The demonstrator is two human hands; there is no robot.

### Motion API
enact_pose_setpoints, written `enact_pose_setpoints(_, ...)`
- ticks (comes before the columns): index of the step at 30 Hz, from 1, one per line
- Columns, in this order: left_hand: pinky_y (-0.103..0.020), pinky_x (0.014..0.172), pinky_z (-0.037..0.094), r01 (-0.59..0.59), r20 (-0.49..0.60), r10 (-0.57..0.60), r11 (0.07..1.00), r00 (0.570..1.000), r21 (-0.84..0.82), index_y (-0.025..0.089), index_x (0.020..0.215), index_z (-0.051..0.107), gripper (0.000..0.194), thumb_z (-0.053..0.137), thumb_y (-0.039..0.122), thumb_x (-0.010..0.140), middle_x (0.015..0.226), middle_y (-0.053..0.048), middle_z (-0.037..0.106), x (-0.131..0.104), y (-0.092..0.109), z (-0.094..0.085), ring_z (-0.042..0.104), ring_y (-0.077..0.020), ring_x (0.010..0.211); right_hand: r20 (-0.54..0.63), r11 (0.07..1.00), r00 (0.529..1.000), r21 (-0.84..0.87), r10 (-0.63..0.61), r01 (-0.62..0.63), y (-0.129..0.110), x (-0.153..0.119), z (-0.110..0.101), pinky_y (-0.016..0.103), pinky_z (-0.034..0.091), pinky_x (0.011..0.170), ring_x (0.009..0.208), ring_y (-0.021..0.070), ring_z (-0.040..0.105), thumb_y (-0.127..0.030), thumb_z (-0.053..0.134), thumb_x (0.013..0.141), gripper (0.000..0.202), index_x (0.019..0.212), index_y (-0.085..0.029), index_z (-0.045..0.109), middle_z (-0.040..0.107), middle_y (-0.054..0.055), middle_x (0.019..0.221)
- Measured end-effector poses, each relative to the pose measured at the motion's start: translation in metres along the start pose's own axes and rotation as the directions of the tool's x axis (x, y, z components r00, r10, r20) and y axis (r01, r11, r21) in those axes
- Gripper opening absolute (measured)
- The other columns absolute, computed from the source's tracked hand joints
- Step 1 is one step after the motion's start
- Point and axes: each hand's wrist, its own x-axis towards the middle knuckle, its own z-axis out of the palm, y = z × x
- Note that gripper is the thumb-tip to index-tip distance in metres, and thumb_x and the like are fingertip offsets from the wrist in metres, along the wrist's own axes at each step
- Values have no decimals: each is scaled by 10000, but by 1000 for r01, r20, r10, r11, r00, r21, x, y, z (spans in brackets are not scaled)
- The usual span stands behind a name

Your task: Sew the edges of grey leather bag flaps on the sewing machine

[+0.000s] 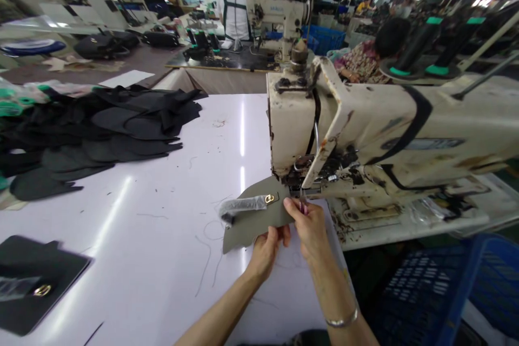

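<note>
While the left arm is coming up from six o'clock, the left hand [266, 251] is bending its fingers and pinching the near edge of the gray piece [253, 227]. The right arm is leaning in from five o'clock, and the right hand [312, 224] is curling nearly closed, with its thumb pressing on the right end of the gray piece. Something pink is peeking out by its fingers, too small to tell. A silver band [343, 320] is circling that wrist.

The gray piece is lying flat and smooth, just below the middle, with its far edge going under the big, chipped machine [344, 119] at three o'clock. A bendy strap [243, 204] in crinkly clear wrap is sitting on it, with a shiny gold ring [270, 199]. Floppy black bits [121, 119] are piling up at nine o'clock on the white table [162, 254]. A blue basket [430, 286] full of holes is standing at four o'clock.
</note>
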Motion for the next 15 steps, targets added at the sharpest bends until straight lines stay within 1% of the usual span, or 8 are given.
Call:
enact_pose_setpoints(2, -367, 749, 456, -12, -74, 13, 1000, 997, 23, 239, 629, 496, 600, 254, 694, 938, 674, -59, 544, 4, 5, -5, 536, -229, 705, 41, 970, 989, 196, 141, -146, 0, 1, 1, 244, 167, 471, 504, 66, 184, -488, 757, 735, 516, 560, -213, 357, 259, -79, 537)
enact_pose_setpoints(3, -365, 743, 452, -12, -98, 14, 1000, 995, 23, 239, 603, 495, 582, 325, 694, 924, 668, -57, 551, 4, 8, -7, 542, -228, 699, 65, 951, 981, 244, 181, -191, 0, 1, 0, 241, 136, 462, 499, 58, 145, -483, 778, 717, 531, 576, -219, 339, 227, -89, 545)
enact_pose_setpoints(5, -357, 716, 450, 0, -131, 5, 999, 991, 33, 239, 562, 485, 564, 404, 679, 906, 643, -53, 554, 4, 13, -8, 547, -221, 673, 89, 936, 974, 271, 207, -224, 3, 1, -3, 238, 97, 455, 498, 50, 111, -493, 798, 702, 554, 596, -223, 325, 193, -99, 561)
enact_pose_setpoints(8, -344, 682, 458, 30, -154, -25, 999, 988, 28, 239, 547, 487, 547, 436, 655, 899, 607, -49, 545, 2, 17, -4, 540, -211, 641, 70, 943, 979, 263, 193, -204, 10, 2, -11, 230, 100, 455, 509, 53, 132, -549, 777, 722, 562, 605, -219, 337, 196, -94, 581)
enact_pose_setpoints(9, -340, 676, 462, 42, -159, -38, 999, 987, 25, 238, 547, 491, 542, 442, 649, 897, 603, -49, 545, 2, 18, -2, 538, -207, 634, 58, 947, 981, 257, 186, -194, 12, 2, -13, 228, 103, 456, 511, 54, 140, -560, 769, 730, 552, 605, -214, 357, 199, -93, 583)
enact_pose_setpoints(11, -334, 675, 472, 55, -167, -52, 998, 985, 18, 236, 546, 495, 539, 451, 645, 894, 605, -49, 550, 2, 20, 1, 541, -201, 627, 37, 957, 985, 233, 170, -174, 13, 2, -17, 230, 104, 459, 510, 55, 144, -555, 771, 732, 494, 622, -189, 458, 208, -95, 571)
enact_pose_setpoints(13, -331, 678, 479, 55, -172, -52, 998, 984, 12, 234, 549, 503, 537, 459, 644, 893, 608, -48, 553, 3, 20, 2, 546, -198, 628, 41, 968, 988, 200, 148, -153, 13, 1, -20, 233, 101, 463, 507, 54, 141, -521, 797, 713, 420, 694, -154, 593, 232, -98, 552)
enact_pose_setpoints(15, -328, 674, 477, 53, -171, -51, 999, 984, 5, 231, 565, 515, 531, 466, 643, 896, 606, -43, 553, 2, 20, 3, 546, -195, 627, 61, 969, 988, 196, 139, -148, 11, 0, -20, 235, 98, 465, 506, 55, 135, -496, 804, 710, 392, 794, -134, 677, 250, -98, 543)
